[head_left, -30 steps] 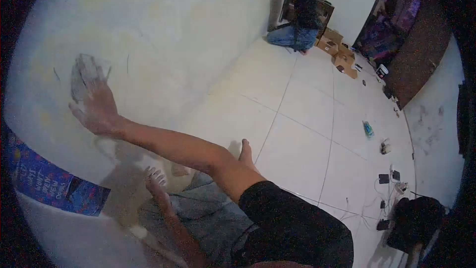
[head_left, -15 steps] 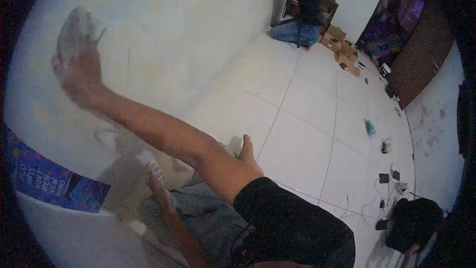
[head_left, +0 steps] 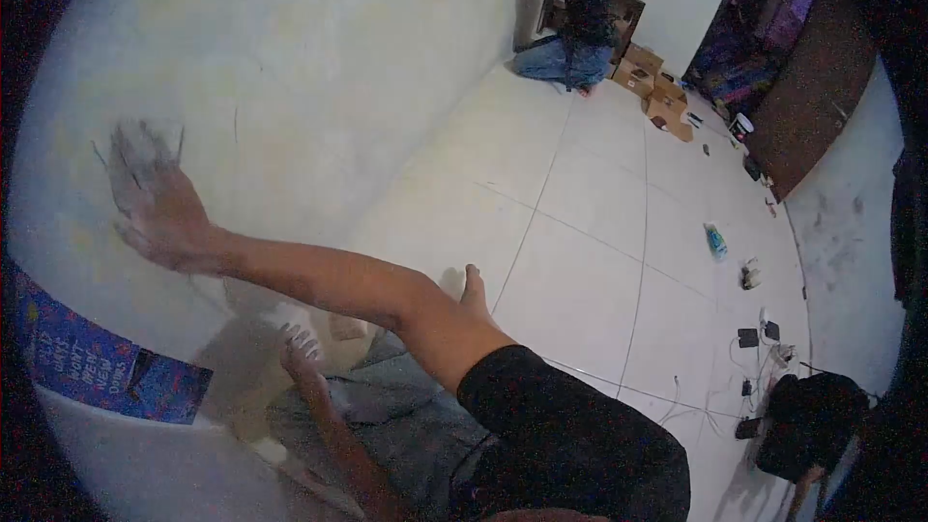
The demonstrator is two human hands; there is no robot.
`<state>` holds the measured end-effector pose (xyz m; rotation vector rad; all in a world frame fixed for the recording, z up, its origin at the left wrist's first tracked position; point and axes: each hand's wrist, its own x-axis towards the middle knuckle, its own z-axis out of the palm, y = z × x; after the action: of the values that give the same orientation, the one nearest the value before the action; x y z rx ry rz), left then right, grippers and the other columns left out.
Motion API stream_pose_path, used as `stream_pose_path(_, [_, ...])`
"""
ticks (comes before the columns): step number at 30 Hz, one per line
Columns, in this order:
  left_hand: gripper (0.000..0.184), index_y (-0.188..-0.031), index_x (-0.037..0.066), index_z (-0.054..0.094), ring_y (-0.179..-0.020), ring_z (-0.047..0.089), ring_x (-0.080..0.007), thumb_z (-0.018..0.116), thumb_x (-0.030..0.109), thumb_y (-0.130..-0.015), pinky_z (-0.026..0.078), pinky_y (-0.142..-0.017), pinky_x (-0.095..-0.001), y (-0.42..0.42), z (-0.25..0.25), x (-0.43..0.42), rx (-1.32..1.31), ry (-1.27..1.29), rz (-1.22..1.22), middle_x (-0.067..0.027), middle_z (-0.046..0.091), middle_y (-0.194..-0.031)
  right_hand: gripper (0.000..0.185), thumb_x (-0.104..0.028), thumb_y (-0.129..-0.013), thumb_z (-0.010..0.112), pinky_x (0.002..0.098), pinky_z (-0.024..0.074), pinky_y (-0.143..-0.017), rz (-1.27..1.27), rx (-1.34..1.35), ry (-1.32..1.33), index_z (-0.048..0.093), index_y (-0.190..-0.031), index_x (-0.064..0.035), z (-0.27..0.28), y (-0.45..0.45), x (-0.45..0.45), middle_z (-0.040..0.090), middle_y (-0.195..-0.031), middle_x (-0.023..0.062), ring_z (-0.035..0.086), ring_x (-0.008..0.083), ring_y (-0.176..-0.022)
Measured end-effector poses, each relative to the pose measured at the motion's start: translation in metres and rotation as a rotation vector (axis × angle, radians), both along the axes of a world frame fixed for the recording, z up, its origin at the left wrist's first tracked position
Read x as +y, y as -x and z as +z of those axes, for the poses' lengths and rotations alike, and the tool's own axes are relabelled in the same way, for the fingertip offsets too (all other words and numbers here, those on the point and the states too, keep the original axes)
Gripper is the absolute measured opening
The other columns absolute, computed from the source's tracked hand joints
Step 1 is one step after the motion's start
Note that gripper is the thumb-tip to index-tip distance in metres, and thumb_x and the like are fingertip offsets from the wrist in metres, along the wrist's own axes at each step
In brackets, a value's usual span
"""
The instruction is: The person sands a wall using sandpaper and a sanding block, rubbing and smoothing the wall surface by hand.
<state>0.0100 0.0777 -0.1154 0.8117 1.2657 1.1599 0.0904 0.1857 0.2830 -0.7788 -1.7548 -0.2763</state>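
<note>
Patchy pale wall [head_left: 329, 68] fills the left side, with the right hand [head_left: 170, 211] laid flat against it, fingers spread and pointing up over a grey sheet [head_left: 120, 160], too blurred to identify, its long axis seemingly running with the fingers. Sheet sits up and left of the left hand [head_left: 306, 358], so the right is clearly nearer; the left hangs low by the grey trousers [head_left: 406, 396], whitish fingers loosely curled, can't tell if gripping anything. Blue poster [head_left: 111, 353] lies below the right hand.

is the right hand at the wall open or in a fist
Open: the right hand is at the wall, its fingers stretched out rather than curled.
</note>
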Motion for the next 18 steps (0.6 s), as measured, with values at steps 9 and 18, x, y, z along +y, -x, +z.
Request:
stream_pose_path(9, [0.05,-0.142,0.01,0.056,-0.104,0.065,-0.0271,0.043,0.043,-0.107,0.053,-0.09,-0.0415,-0.004,0.011,-0.02,-0.093,-0.217,-0.048,-0.0124,0.066,-0.129,0.087,-0.029,-0.09,0.066,0.0619,0.0102,-0.126,-0.113,0.173,0.153,0.025,-0.156,0.0102,-0.045,-0.035,0.007,0.011,-0.168,0.0302,0.006,0.0508,-0.156])
stream_pose_path(18, [0.049,-0.142,0.009,0.056,-0.103,0.065,-0.0271,0.044,0.042,-0.107,0.053,-0.09,-0.0413,-0.005,0.018,-0.014,0.006,-0.079,-0.001,-0.0128,0.066,-0.13,0.093,-0.044,-0.087,0.065,0.059,0.0092,-0.127,0.238,-0.062,0.048,0.032,-0.155,0.0103,-0.011,0.024,0.002,0.017,-0.167,0.0306,0.009,0.0537,-0.154])
